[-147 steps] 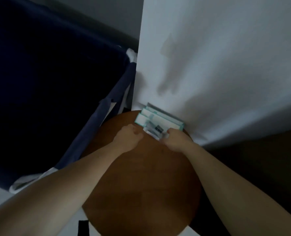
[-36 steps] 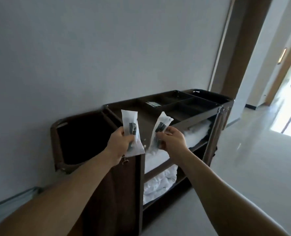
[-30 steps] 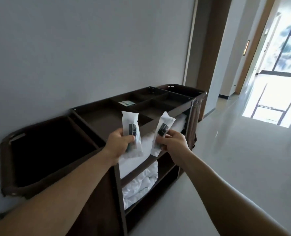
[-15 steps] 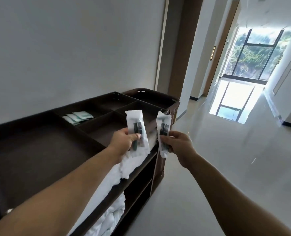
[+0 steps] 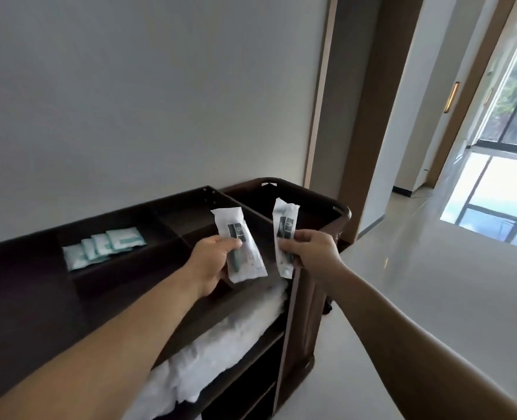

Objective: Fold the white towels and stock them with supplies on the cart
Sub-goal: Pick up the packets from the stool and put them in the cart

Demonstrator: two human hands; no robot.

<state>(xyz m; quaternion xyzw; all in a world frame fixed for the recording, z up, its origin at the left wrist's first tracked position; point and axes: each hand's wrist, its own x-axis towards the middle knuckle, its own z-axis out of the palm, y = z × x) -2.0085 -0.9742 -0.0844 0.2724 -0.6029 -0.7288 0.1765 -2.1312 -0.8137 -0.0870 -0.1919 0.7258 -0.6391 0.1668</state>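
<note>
Two packets: left packet (image 5: 230, 220) and right packet (image 5: 285, 218), white, upright, apart, above the cart's (image 5: 300, 313) top tray.
Left hand (image 5: 211, 263): thumb and curled fingers grip the left packet's lower half.
Right hand (image 5: 313, 251): curled fingers pinch the right packet's side.
White towels (image 5: 214, 338): on the shelf under the tray.
Sachets (image 5: 105, 245): rear compartment, well left of both hands.
Edges: the cart's right end sits just beyond the hands; glossy floor (image 5: 433, 298) stretches right.

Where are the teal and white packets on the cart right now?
Head view, left side: the packets lie overlapping in a back compartment of the cart top, near the wall, left of the left hand.
</note>
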